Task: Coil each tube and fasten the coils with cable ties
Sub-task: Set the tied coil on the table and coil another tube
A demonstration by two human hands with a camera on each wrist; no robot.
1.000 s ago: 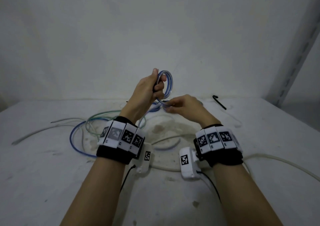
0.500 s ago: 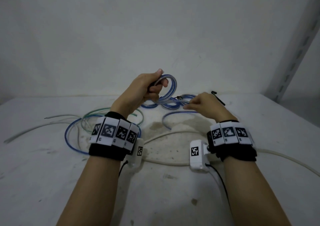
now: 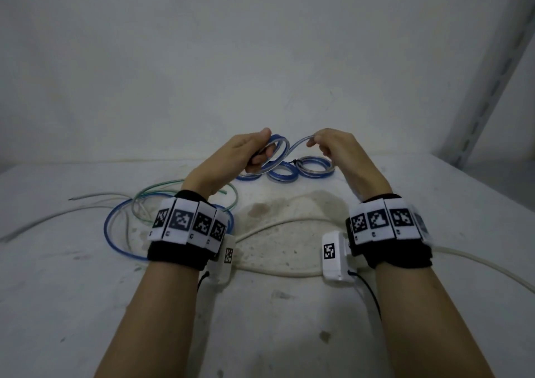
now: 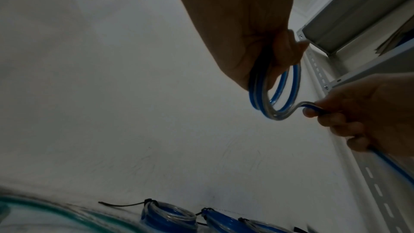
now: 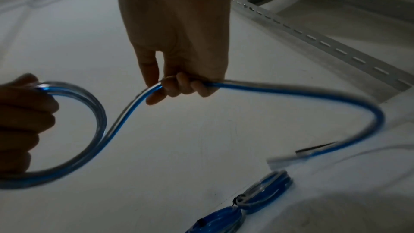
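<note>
Three tied blue coils [image 3: 292, 172] lay at the far side of the worktop [image 3: 289, 334]. The left hand [image 3: 246, 157] gripped a half-wound blue tube [image 3: 279, 148], the right hand [image 3: 335, 148] pinching its tail. Loose tubes [image 3: 139, 209] at the left awaited coiling.

A white table [image 3: 434, 305] carries brownish stains near its centre [image 3: 289, 212] and small dark specks toward the near edge. A plain white wall [image 3: 260, 59] stands behind it. A grey slotted metal upright [image 3: 492, 67] rises at the right, belonging to a shelving frame [image 4: 358, 15].
</note>
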